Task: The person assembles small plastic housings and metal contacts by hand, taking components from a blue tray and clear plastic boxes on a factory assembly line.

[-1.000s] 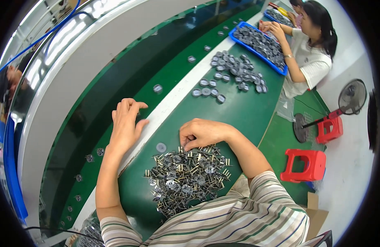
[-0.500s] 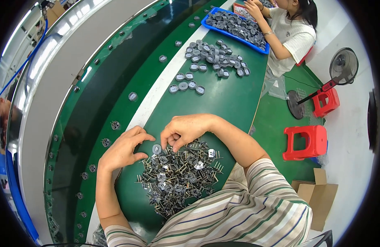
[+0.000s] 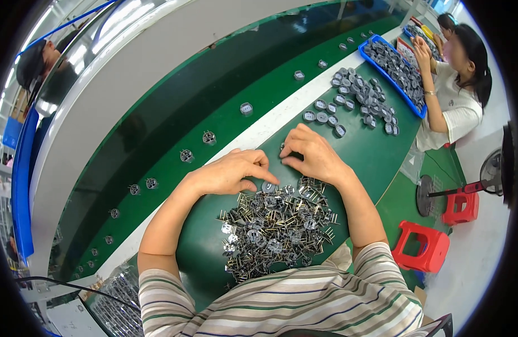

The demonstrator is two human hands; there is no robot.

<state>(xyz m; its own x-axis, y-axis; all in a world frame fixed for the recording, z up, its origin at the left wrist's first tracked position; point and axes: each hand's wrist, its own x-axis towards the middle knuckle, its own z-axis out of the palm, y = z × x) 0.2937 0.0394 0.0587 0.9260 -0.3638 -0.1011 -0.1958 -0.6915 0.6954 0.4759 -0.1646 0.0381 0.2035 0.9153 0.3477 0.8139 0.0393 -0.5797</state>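
A heap of small dark parts with metal pins (image 3: 281, 230) lies on the green table in front of me. My left hand (image 3: 228, 171) is bent over its far left edge, thumb and forefinger apart. Close to that forefinger's tip sits a round grey cap (image 3: 269, 187); whether they touch is unclear. My right hand (image 3: 312, 153) is raised just beyond the heap, fingers curled in a pinch. Something small and dark shows at its fingertips, too little of it to name.
Several round grey pieces (image 3: 357, 92) lie farther along the table, before a blue tray (image 3: 395, 76) full of them. On the left, a green conveyor (image 3: 175, 180) carries spaced parts. A co-worker (image 3: 455, 84) sits beyond. Red stools (image 3: 421, 247) and a fan (image 3: 492, 171) stand at right.
The whole view has turned. My right hand has lifted away from the heap's edge, its fingers now pinched. My left hand has come over closer to the grey cap.
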